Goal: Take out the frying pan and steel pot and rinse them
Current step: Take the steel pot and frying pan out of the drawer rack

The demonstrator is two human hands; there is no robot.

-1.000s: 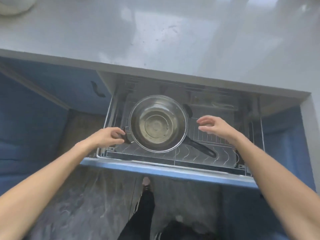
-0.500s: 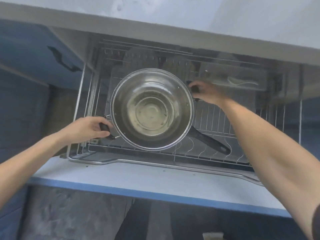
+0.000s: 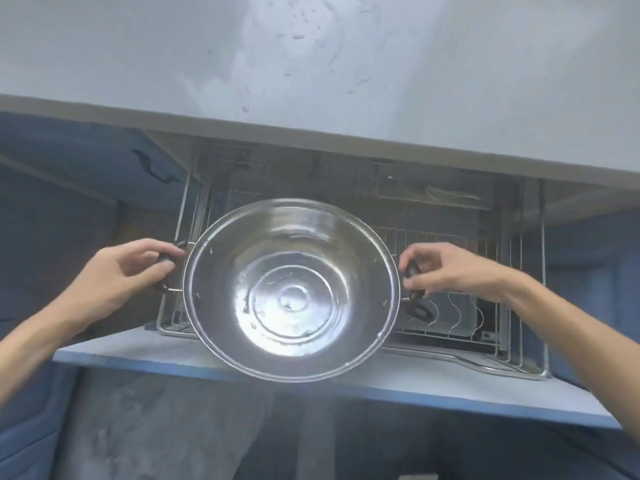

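A shiny steel pot (image 3: 291,289) with two black side handles is held up above the pulled-out wire drawer (image 3: 519,362). My left hand (image 3: 128,271) grips its left handle and my right hand (image 3: 446,271) grips its right handle. The pot hides most of the frying pan beneath it; only the tip of the pan's black handle (image 3: 417,310) shows at the pot's right edge, lying on the drawer rack.
A grey wet countertop (image 3: 311,64) runs above the drawer. The drawer's blue front panel (image 3: 450,396) juts out toward me below the pot. Blue cabinet doors (image 3: 69,161) stand on both sides. A small clear tray (image 3: 436,195) sits at the drawer's back right.
My right hand moved from the far rim to the pot's right handle. Both hands lifted the pot up and toward me, off the frying pan.
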